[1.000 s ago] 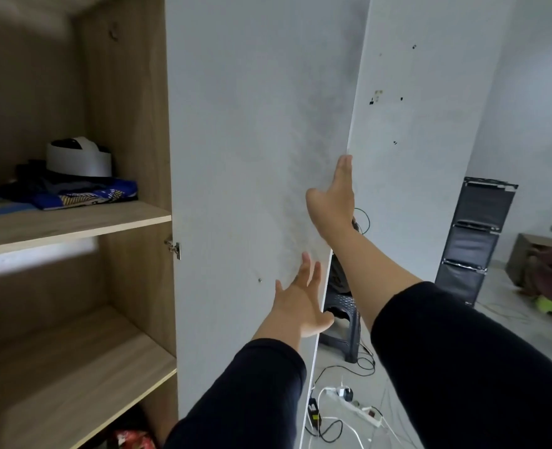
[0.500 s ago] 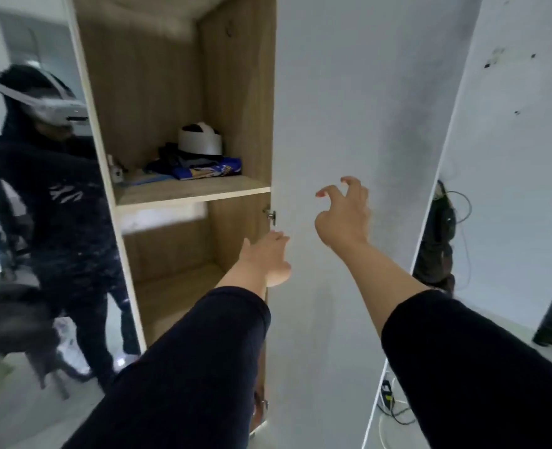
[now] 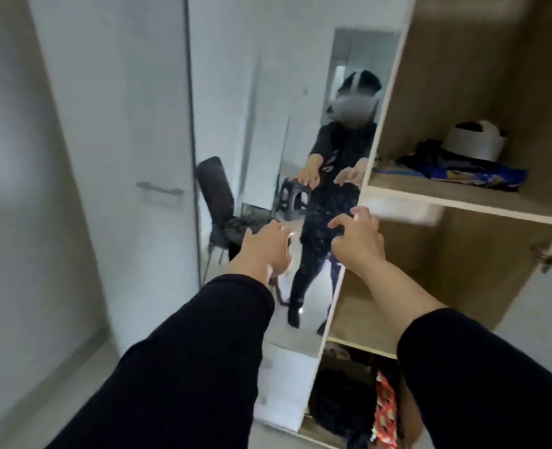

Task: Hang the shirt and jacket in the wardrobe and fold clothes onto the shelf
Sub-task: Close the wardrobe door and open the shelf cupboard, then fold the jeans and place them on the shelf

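Observation:
The wooden wardrobe [image 3: 482, 59] stands open on the right, with a mirrored door [image 3: 268, 140] to its left. Its upper shelf [image 3: 456, 197] carries folded dark and blue clothes [image 3: 469, 173] and a white headset [image 3: 474, 142]. The shelf below [image 3: 362, 322] is bare wood. My left hand [image 3: 268, 246] is stretched out in front of the mirror with loosely curled fingers and holds nothing. My right hand [image 3: 359, 234] reaches level with the mirror door's right edge, fingers curled; whether it touches the edge I cannot tell. No shirt or jacket is in view.
A white door with a metal handle [image 3: 159, 188] fills the left. The mirror reflects me, a dark chair [image 3: 217, 202] and a stool [image 3: 295, 197]. Dark cloth and a red patterned item [image 3: 386, 406] lie in the wardrobe's bottom compartment. A hinge [image 3: 543, 257] sticks out at the right.
My view has swung left from the white wardrobe door to the mirror door. Both hands have left the white door and now reach toward the mirror's right edge, fingers curled.

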Demonstrator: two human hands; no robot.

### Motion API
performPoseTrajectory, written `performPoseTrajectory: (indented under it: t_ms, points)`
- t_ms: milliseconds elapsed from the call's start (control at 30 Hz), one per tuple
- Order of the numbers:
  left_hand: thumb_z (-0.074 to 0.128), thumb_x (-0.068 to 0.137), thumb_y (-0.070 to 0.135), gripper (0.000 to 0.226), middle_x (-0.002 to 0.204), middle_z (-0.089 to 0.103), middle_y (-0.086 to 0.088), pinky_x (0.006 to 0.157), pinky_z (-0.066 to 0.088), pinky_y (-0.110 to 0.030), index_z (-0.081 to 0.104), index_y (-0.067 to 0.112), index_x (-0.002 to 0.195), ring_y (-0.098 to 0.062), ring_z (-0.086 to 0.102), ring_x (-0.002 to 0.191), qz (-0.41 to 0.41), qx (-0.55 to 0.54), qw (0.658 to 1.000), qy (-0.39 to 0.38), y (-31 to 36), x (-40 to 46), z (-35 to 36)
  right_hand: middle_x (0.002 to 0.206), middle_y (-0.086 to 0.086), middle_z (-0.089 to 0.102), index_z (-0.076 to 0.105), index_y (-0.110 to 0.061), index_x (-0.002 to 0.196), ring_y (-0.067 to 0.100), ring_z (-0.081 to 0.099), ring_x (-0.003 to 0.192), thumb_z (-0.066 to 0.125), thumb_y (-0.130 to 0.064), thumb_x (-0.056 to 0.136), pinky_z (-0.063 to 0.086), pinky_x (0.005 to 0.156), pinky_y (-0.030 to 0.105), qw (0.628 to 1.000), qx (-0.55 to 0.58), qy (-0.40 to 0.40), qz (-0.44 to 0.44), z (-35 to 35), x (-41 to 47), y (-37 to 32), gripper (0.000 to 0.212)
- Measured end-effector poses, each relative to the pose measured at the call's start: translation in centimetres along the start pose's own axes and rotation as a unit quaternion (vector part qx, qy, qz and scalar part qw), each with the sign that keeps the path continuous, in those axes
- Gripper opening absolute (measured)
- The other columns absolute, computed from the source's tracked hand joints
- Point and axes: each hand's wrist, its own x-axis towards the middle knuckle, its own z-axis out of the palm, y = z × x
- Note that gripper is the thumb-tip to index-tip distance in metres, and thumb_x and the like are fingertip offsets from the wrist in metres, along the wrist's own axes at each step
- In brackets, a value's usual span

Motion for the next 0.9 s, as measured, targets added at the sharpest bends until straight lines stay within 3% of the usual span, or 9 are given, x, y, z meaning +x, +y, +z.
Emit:
performPoseTrajectory:
  t_ms: [233, 400, 533, 700, 900]
  points:
    - [0.046, 0.091, 0.012, 0.06, 0.158, 0.02, 0.004, 0.118, 0.013, -0.05, 0.029, 0.023, 0.147, -0.014, 0.012, 0.147, -0.239, 0.014, 0.971, 0.015, -10.1, -12.8, 1.1, 0.146, 0.005, 0.028, 0.062, -0.024, 0.114, 0.026, 0.021, 0.137, 0.049, -0.009, 0.087, 0.031, 0.105, 0.041, 0.969, 0.062, -0.145, -0.188, 10.1, -4.1, -10.8, 0.034]
    - [0.046, 0.091, 0.013, 0.06, 0.157, 0.02, 0.004, 0.118, 0.012, -0.048, 0.029, 0.024, 0.148, -0.017, 0.019, 0.145, -0.41, 0.019, 0.912, 0.023, -15.0, -25.8, 0.7, 0.144, 0.005, 0.029, 0.061, -0.023, 0.118, 0.024, 0.025, 0.135, 0.047, -0.003, 0.082, 0.035, 0.101, 0.039, 0.913, 0.113, -0.241, -0.311, 15.1, -12.2, -20.4, 0.044]
    - [0.043, 0.092, 0.012, 0.059, 0.157, 0.019, 0.005, 0.118, 0.01, -0.048, 0.029, 0.025, 0.148, -0.016, 0.02, 0.145, -0.533, 0.008, 0.845, 0.036, -17.0, -37.2, 0.9, 0.144, 0.007, 0.031, 0.062, -0.021, 0.118, 0.024, 0.028, 0.135, 0.049, -0.004, 0.083, 0.034, 0.102, 0.035, 0.85, 0.149, -0.311, -0.398, 17.4, -20.7, -27.9, 0.041]
    - [0.044, 0.093, 0.008, 0.059, 0.16, 0.014, 0.003, 0.119, 0.005, -0.051, 0.03, 0.023, 0.148, -0.017, 0.004, 0.149, -0.623, -0.03, 0.78, 0.058, -17.7, -48.3, 1.6, 0.146, 0.005, 0.027, 0.059, -0.022, 0.121, 0.023, 0.025, 0.135, 0.047, -0.003, 0.083, 0.033, 0.102, 0.035, 0.776, 0.151, -0.371, -0.487, 19.0, -30.1, -33.7, 0.044]
    - [0.044, 0.092, 0.01, 0.057, 0.159, 0.017, 0.003, 0.119, 0.012, -0.05, 0.032, 0.023, 0.147, -0.018, 0.009, 0.148, -0.688, -0.067, 0.718, 0.081, -18.8, -59.9, 3.4, 0.145, 0.004, 0.028, 0.058, -0.025, 0.119, 0.023, 0.026, 0.134, 0.045, 0.0, 0.083, 0.045, 0.099, 0.039, 0.707, 0.15, -0.443, -0.531, 20.6, -40.7, -38.4, 0.045]
